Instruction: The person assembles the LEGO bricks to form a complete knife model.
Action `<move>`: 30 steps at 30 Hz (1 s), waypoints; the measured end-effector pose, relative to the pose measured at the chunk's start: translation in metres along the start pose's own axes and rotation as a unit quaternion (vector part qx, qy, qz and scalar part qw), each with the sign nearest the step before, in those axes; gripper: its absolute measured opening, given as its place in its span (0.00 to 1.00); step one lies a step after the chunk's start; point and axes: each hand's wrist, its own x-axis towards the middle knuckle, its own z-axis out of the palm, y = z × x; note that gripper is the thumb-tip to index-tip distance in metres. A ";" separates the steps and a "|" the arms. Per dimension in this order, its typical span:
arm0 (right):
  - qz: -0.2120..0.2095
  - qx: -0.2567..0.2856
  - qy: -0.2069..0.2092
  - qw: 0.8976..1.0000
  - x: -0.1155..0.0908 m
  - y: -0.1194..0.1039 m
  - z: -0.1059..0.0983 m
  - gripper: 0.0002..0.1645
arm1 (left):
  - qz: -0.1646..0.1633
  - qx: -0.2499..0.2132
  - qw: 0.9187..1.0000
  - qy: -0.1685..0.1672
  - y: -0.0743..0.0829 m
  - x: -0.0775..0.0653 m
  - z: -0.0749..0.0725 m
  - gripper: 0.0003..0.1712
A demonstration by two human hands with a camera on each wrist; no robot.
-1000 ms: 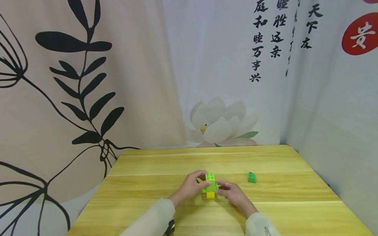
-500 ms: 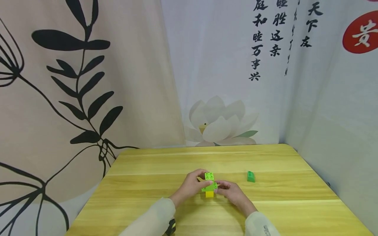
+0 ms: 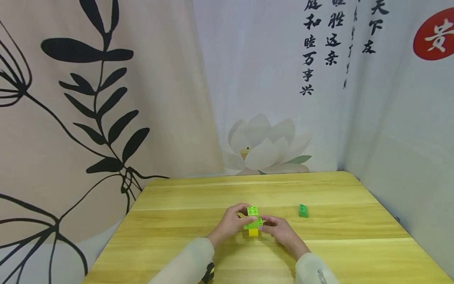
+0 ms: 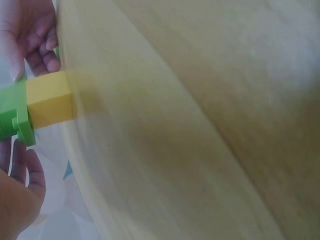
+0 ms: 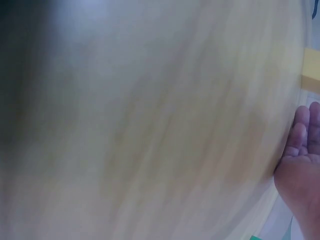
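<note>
- While the left hand (image 3: 231, 221) grips the stack (image 3: 253, 212) from the left, the right hand (image 3: 281, 229) pinches its right side.
- Upright, the stack is near the middle of the table (image 3: 177, 205), yellow base (image 3: 253, 232) lowest.
- Far and right of it lies a green brick (image 3: 303, 211).

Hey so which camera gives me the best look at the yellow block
The left wrist view: the yellow block looks largest there, clear of the hands, where it meets the green blocks. The head view shows it small, under the green blocks; the right wrist view catches only part, cut off at the right edge.
</note>
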 end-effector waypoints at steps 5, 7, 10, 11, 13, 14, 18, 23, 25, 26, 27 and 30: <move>0.003 -0.004 -0.001 1.000 0.000 0.000 -0.001 0.30 | -0.015 -0.012 1.000 -0.015 0.001 0.000 0.000 0.25; 0.003 -0.005 0.001 1.000 -0.001 0.001 -0.001 0.31 | -0.020 -0.015 0.999 -0.020 0.002 0.000 -0.001 0.26; 0.004 -0.005 0.006 1.000 -0.001 0.001 -0.001 0.30 | -0.021 -0.020 0.999 -0.024 0.003 0.000 0.000 0.25; 0.003 -0.004 0.007 1.000 -0.001 0.001 -0.001 0.30 | -0.021 -0.019 0.999 -0.024 0.003 -0.001 0.000 0.24; 0.004 -0.004 0.006 1.000 -0.001 0.001 -0.001 0.30 | -0.015 -0.019 0.999 -0.025 0.003 -0.002 0.001 0.23; 0.004 -0.003 0.004 1.000 -0.001 0.001 -0.002 0.30 | -0.011 -0.019 0.999 -0.025 0.003 -0.002 0.001 0.22; 0.003 -0.001 -0.002 1.000 -0.001 -0.001 -0.002 0.30 | 0.003 -0.001 1.000 -0.018 0.002 -0.002 0.002 0.22; 0.007 0.005 -0.006 1.000 -0.002 -0.002 -0.002 0.29 | 0.002 0.010 1.000 -0.012 0.001 -0.003 0.002 0.22; 0.008 0.003 -0.008 1.000 -0.002 -0.003 -0.001 0.30 | 0.001 0.005 1.000 -0.012 0.000 -0.003 0.002 0.22; 0.007 -0.001 -0.007 1.000 -0.001 -0.003 -0.001 0.30 | 0.002 0.003 1.000 -0.011 0.000 -0.003 0.002 0.22; 0.006 -0.002 -0.009 1.000 -0.001 -0.004 -0.001 0.31 | 0.000 0.001 1.000 -0.011 0.000 -0.004 0.002 0.21; 0.001 -0.011 -0.005 1.000 0.000 -0.002 -0.001 0.31 | -0.001 -0.004 1.000 -0.012 0.000 -0.003 0.004 0.20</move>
